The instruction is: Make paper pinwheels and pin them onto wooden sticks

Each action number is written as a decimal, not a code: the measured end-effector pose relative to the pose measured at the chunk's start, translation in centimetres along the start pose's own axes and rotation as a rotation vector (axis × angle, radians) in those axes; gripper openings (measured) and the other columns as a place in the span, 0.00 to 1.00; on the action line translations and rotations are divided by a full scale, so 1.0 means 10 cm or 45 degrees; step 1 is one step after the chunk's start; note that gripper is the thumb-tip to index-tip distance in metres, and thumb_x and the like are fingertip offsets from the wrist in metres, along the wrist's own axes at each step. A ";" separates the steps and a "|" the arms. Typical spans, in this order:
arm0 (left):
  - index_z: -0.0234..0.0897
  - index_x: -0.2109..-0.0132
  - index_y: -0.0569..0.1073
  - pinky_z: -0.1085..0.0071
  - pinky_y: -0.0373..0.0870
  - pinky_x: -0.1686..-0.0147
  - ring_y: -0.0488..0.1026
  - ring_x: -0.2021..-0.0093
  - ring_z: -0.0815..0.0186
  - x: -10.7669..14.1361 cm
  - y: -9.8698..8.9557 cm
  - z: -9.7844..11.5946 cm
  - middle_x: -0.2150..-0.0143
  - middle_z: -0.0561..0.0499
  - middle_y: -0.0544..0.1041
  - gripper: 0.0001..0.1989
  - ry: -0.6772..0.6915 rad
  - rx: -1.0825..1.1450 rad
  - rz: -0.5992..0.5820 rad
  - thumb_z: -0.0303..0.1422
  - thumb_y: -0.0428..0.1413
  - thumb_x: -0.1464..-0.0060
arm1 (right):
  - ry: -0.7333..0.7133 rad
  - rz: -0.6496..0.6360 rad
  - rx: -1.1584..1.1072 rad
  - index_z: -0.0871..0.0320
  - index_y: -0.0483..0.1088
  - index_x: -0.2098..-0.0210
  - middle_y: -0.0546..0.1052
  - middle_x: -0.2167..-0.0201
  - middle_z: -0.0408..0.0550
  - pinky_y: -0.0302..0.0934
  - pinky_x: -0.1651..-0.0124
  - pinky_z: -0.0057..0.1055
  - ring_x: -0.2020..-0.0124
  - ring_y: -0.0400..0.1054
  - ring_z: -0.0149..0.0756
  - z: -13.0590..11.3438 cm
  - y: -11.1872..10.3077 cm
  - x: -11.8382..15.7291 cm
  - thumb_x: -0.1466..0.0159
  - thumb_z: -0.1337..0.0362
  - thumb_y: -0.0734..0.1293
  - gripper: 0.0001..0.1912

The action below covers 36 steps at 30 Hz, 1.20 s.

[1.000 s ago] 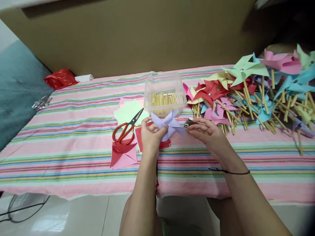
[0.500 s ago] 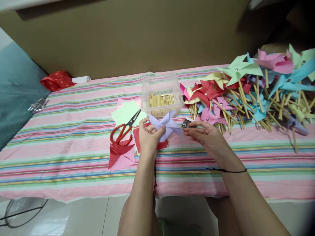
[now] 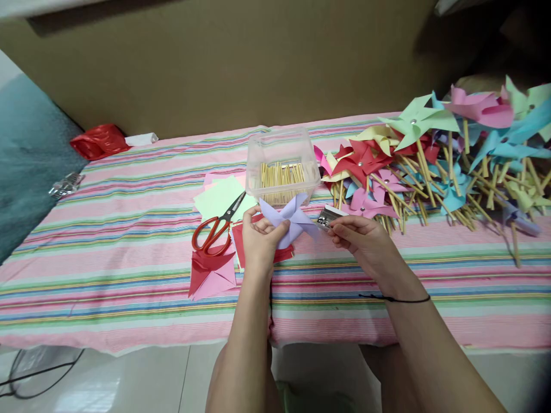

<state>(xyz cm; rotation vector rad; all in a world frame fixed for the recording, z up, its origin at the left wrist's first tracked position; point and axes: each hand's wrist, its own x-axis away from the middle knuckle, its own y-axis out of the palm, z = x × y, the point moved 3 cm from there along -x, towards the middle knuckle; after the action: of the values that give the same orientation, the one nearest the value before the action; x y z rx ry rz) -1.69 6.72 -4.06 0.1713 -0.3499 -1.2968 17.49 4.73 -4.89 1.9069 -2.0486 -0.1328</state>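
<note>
A folded purple paper pinwheel (image 3: pixel 290 222) is pinched at its middle between the thumb and fingers of my left hand (image 3: pixel 260 238). It has no stick on it that I can see. My right hand (image 3: pixel 364 238) is closed, with its fingertips at the edge of a small box of silver thumbtacks (image 3: pixel 328 217), just right of the pinwheel. What those fingertips hold, if anything, is too small to make out. Below my left hand lie red paper squares (image 3: pixel 285 254), partly covered by the hand and the pinwheel.
Orange-handled scissors (image 3: pixel 219 223) lie left, over light green paper (image 3: pixel 215 198) and red and pink sheets (image 3: pixel 213 278). A clear plastic box (image 3: pixel 282 140) holds short wooden sticks (image 3: pixel 282 175). Finished pinwheels (image 3: pixel 417 123) pile up at right. A red plastic bag (image 3: pixel 100 141) sits far left.
My right fingers have drawn away from the pinwheel's right tip, down to the thumbtack box, and more of the box shows. My left hand and the pinwheel have barely moved.
</note>
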 end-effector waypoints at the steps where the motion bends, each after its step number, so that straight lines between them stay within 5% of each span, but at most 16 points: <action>1: 0.40 0.56 0.61 0.71 0.72 0.70 0.76 0.75 0.67 0.00 0.00 0.00 0.75 0.56 0.78 0.33 -0.006 0.000 0.002 0.29 0.70 0.69 | 0.005 -0.004 0.006 0.55 0.78 0.74 0.80 0.76 0.45 0.68 0.74 0.27 0.76 0.73 0.32 0.00 0.00 0.00 0.53 0.56 0.79 0.12; 8: 0.40 0.56 0.61 0.70 0.73 0.68 0.77 0.74 0.66 0.00 0.00 0.00 0.73 0.55 0.79 0.31 0.029 0.008 -0.008 0.28 0.69 0.66 | -0.039 0.039 -0.049 0.54 0.78 0.76 0.82 0.70 0.46 0.70 0.65 0.31 0.68 0.76 0.35 0.02 -0.02 0.01 0.53 0.58 0.79 0.10; 23: 0.39 0.56 0.61 0.70 0.73 0.69 0.77 0.74 0.66 0.01 0.00 0.00 0.73 0.54 0.79 0.31 0.028 -0.008 -0.004 0.28 0.68 0.66 | 0.006 -0.054 -0.258 0.55 0.73 0.73 0.71 0.74 0.40 0.63 0.70 0.21 0.73 0.64 0.25 0.03 0.02 -0.03 0.45 0.57 0.75 0.10; 28: 0.39 0.55 0.61 0.71 0.72 0.70 0.76 0.75 0.68 0.00 0.00 -0.01 0.74 0.55 0.79 0.31 0.037 -0.016 -0.005 0.28 0.68 0.66 | 0.008 0.062 -0.249 0.56 0.74 0.73 0.71 0.80 0.39 0.58 0.78 0.20 0.79 0.61 0.23 0.06 -0.01 -0.04 0.51 0.57 0.79 0.14; 36: 0.41 0.56 0.58 0.80 0.64 0.77 0.68 0.81 0.75 0.05 0.08 0.00 0.78 0.62 0.73 0.26 0.162 -0.233 -0.090 0.25 0.63 0.60 | -0.301 -0.013 0.081 0.54 0.79 0.71 0.78 0.77 0.43 0.69 0.68 0.31 0.75 0.72 0.31 -0.06 0.10 0.00 0.48 0.62 0.76 0.06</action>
<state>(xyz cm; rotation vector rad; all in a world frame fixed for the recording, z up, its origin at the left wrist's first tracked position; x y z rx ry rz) -0.82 6.48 -3.75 0.1115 -0.1168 -1.3732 16.74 4.95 -4.05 2.0243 -2.2179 -0.3127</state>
